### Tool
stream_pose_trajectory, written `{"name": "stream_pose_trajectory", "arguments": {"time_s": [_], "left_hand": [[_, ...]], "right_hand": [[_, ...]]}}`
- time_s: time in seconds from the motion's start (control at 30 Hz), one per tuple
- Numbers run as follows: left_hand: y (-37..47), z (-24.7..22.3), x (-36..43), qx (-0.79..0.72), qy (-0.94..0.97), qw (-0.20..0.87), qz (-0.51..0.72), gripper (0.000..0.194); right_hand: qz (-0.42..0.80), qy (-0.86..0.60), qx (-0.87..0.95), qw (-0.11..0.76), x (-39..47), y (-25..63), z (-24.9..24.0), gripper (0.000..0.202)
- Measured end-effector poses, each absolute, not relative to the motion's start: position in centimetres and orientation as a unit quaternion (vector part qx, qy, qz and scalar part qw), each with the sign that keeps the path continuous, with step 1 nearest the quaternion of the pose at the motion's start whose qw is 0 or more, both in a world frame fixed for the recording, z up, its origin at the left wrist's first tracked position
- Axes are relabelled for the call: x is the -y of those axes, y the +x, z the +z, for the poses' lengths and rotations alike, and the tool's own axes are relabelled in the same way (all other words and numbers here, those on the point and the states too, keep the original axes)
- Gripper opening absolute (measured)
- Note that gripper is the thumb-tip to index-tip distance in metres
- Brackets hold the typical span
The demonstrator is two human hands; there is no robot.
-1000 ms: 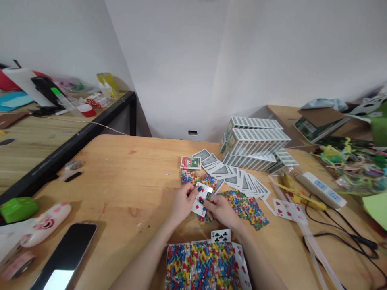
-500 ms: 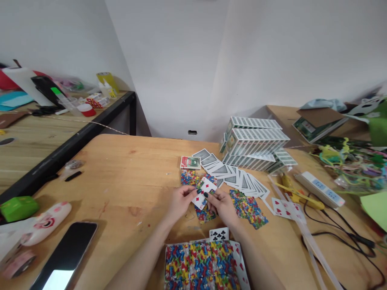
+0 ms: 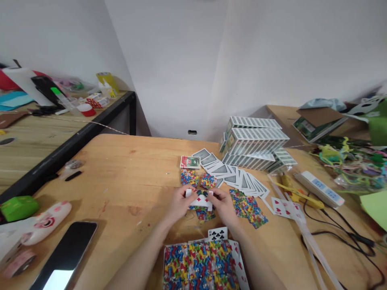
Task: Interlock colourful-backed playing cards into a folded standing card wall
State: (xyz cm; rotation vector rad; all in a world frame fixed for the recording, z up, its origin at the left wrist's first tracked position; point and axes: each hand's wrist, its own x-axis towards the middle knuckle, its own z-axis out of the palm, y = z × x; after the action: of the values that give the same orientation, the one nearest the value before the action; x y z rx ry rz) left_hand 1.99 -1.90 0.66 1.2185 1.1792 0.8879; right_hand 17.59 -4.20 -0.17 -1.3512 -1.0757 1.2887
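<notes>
Near the middle of the wooden table [image 3: 136, 161], a playing card with red diamonds [image 3: 198, 200] is pinched between my left hand [image 3: 183, 201] and my right hand [image 3: 223, 203]. The card now lies sideways, partly covered by my dark-nailed thumbs. Colourful patterned pieces [image 3: 189, 178] are just beyond and beneath it. Closer to me, a block covered with the same bright pattern [image 3: 200, 262] sits between my forearms, with a ten of clubs [image 3: 218, 233] at its far edge and a hearts card [image 3: 238, 262] along its right side.
Grey-backed cards [image 3: 222, 169] fan out beyond my right hand, beside a card box [image 3: 190, 162] and stacked striped boxes [image 3: 256, 141]. A power strip [image 3: 320, 189], cables and a yellow glue gun [image 3: 299, 197] lie right. A phone [image 3: 66, 253] lies left.
The diamonds card has turned from slanted to sideways in my hands. My fingertips have shifted along it, and more of the patterned piece beyond it shows.
</notes>
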Motion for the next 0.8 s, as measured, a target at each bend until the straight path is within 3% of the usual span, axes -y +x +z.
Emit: {"name": "stream_pose_trajectory", "arguments": {"time_s": [0.17,0.5,0.8], "left_hand": [[1.9,-0.4,1.8,-0.500,0.541,0.564,0.373,0.019],[1.7,-0.7,1.8,-0.464,0.661,0.495,0.320,0.017],[1.5,-0.5,1.6,-0.462,0.661,0.505,0.309,0.018]], "right_hand": [[0.585,-0.519,0.454,0.427,4.0,18.0,0.2,0.025],[0.562,-0.543,0.492,0.384,3.8,17.7,0.7,0.016],[0.496,-0.610,0.487,0.381,4.2,17.5,0.2,0.026]]}}
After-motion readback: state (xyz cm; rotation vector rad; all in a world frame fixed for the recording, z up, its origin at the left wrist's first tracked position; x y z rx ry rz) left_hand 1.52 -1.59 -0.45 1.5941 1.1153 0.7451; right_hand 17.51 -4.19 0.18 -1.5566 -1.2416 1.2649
